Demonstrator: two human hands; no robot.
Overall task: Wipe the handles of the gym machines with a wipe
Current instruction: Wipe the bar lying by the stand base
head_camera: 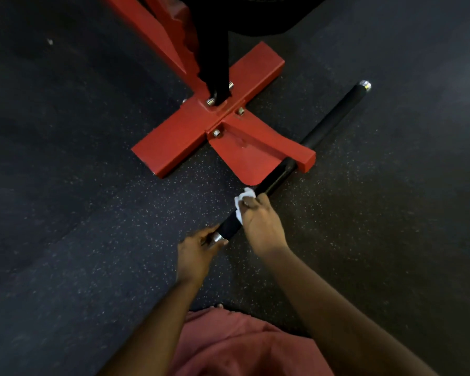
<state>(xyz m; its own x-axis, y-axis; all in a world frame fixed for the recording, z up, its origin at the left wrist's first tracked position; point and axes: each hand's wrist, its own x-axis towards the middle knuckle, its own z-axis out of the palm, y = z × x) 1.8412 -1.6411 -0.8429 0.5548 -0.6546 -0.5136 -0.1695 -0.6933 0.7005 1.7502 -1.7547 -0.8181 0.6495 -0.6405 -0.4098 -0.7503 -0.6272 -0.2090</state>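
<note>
A long black handle bar (329, 118) with chrome end caps runs diagonally through the red machine's low bracket, from the near left to the far right. My right hand (258, 221) presses a crumpled white wipe (243, 200) around the bar's near padded grip. My left hand (198, 251) holds the bar's near chrome end cap. The wipe is partly hidden under my right fingers.
The red cross-shaped machine base (174, 147) is bolted together and sits on dark speckled rubber floor (92, 240). A black upright and a red frame rise from it at the top. My pink clothing (236, 346) shows at the bottom edge.
</note>
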